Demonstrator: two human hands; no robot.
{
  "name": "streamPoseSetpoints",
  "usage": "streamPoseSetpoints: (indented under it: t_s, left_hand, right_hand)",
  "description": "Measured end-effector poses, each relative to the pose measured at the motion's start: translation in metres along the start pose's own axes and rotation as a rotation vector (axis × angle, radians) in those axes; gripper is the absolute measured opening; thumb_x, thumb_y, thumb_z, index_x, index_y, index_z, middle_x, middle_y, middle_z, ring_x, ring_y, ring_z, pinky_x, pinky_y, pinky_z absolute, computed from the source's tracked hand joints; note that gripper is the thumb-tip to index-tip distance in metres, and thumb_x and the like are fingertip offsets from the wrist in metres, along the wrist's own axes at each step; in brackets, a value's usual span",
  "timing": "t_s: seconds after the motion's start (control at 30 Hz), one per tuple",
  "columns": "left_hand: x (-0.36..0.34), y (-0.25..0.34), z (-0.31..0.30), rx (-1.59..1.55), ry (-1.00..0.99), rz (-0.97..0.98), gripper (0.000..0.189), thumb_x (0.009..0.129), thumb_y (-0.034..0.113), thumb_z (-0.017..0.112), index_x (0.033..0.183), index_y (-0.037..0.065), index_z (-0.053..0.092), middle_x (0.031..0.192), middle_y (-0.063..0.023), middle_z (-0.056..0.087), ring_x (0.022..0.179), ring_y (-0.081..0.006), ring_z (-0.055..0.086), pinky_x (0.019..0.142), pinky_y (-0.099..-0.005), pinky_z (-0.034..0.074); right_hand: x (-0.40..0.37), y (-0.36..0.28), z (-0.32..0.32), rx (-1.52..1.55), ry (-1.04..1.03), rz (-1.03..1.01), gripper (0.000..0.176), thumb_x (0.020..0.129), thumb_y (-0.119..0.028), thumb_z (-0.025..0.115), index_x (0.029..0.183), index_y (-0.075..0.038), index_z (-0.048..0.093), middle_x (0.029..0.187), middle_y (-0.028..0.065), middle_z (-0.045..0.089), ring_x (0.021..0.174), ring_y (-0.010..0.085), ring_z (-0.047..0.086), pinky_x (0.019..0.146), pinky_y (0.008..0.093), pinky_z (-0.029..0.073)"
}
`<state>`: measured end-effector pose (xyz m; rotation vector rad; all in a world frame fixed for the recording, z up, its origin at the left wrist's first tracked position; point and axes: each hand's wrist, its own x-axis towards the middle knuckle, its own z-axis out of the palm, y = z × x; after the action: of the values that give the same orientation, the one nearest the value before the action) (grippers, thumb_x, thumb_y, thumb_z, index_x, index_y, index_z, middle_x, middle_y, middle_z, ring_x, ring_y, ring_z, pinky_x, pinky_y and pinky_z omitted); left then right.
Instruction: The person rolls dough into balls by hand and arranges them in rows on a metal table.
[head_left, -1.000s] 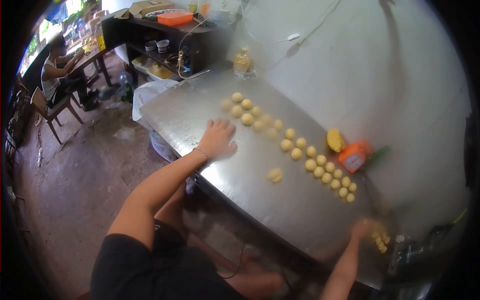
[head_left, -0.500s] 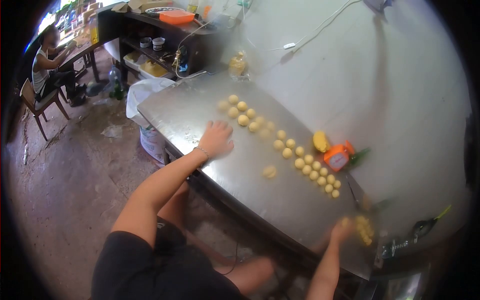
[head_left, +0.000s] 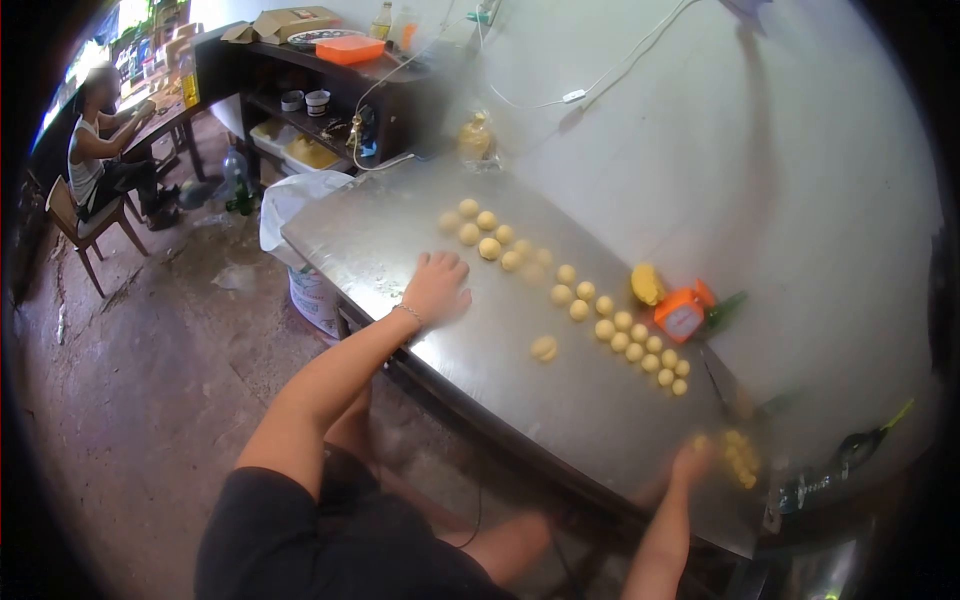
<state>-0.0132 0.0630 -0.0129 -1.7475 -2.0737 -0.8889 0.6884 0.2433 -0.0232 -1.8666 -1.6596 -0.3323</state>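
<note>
On the metal table, my left hand lies palm down with its fingers a little apart, a bracelet at the wrist. What may be under the palm is hidden. My right hand is at the table's right end, its fingertips blurred and closed around a yellow dough piece. Just beyond it lies a cluster of small dough pieces. Rows of round dough balls run diagonally across the table. Two dough pieces sit apart, between my hands.
An orange scale and a yellow dough lump stand by the wall. A tied bag is at the table's far corner. A white sack stands beside the table. At the upper left, a person sits on a chair.
The view has shifted slightly, moving everything a little right and down in the picture. Both hands keep about the same places on the table.
</note>
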Motion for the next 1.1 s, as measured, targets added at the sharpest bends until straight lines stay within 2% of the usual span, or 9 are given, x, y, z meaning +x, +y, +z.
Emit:
streamPoseSetpoints:
  t_s: [0.3,0.4,0.57,0.7,0.8,1.0,1.1]
  left_hand:
    - [0.001,0.002,-0.004,-0.03,-0.01,0.002,0.034,0.089,0.031,0.067,0.11,0.005,0.066,0.121,-0.0153,0.062,0.124,-0.0328,0.054,0.108,-0.0504,0.038]
    - [0.0,0.003,-0.003,-0.036,-0.001,0.01,0.033,0.09,0.031,0.067,0.11,0.005,0.066,0.12,-0.0157,0.062,0.125,-0.0334,0.054,0.108,-0.0508,0.038]
    - [-0.001,-0.004,0.012,0.046,0.054,0.034,0.033,0.086,0.03,0.068,0.107,0.004,0.067,0.122,-0.0195,0.064,0.123,-0.0368,0.056,0.107,-0.054,0.041]
    - [0.004,0.007,-0.006,0.033,-0.147,-0.06,0.035,0.086,0.031,0.069,0.107,0.004,0.067,0.119,-0.0201,0.064,0.121,-0.0383,0.057,0.105,-0.0554,0.042]
    - [-0.002,0.002,0.0,-0.058,0.015,-0.015,0.035,0.085,0.032,0.069,0.107,0.004,0.068,0.118,-0.0196,0.064,0.12,-0.0381,0.057,0.105,-0.0552,0.042]
    - [-0.003,0.006,-0.005,-0.026,0.016,-0.02,0.034,0.086,0.031,0.069,0.107,0.004,0.068,0.116,-0.0187,0.064,0.119,-0.0365,0.057,0.106,-0.0532,0.042]
    - [-0.002,0.005,-0.003,-0.013,0.013,-0.025,0.032,0.087,0.03,0.069,0.107,0.005,0.068,0.115,-0.0179,0.063,0.119,-0.0349,0.056,0.105,-0.0534,0.041]
  right_hand:
    - [0.0,0.001,0.001,0.037,0.007,0.022,0.042,0.099,-0.015,0.071,0.138,0.002,0.064,0.139,0.0245,0.067,0.132,0.0413,0.063,0.114,0.0471,0.049]
    - [0.003,0.014,0.009,0.069,0.024,-0.011,0.04,0.103,-0.025,0.069,0.133,0.001,0.065,0.133,0.0226,0.069,0.129,0.0393,0.064,0.111,0.0487,0.049]
    - [0.012,0.033,0.025,0.064,0.057,-0.046,0.038,0.1,-0.02,0.071,0.131,0.0,0.067,0.125,0.0227,0.072,0.12,0.0415,0.067,0.107,0.0487,0.052]
    - [0.019,0.059,0.048,0.069,0.094,-0.089,0.038,0.096,-0.014,0.072,0.13,0.0,0.065,0.125,0.024,0.071,0.118,0.044,0.066,0.104,0.0501,0.052]
    - [0.019,0.061,0.046,0.033,0.067,-0.077,0.038,0.095,-0.012,0.072,0.13,-0.001,0.063,0.126,0.0247,0.07,0.118,0.0455,0.066,0.103,0.0513,0.053]
    - [0.023,0.079,0.059,0.096,0.035,-0.073,0.04,0.096,-0.014,0.071,0.132,-0.002,0.059,0.129,0.0243,0.068,0.119,0.0464,0.065,0.101,0.0527,0.053]
    - [0.021,0.064,0.051,0.087,0.029,-0.038,0.04,0.097,-0.016,0.07,0.133,-0.003,0.058,0.127,0.0243,0.069,0.118,0.0471,0.065,0.1,0.0542,0.053]
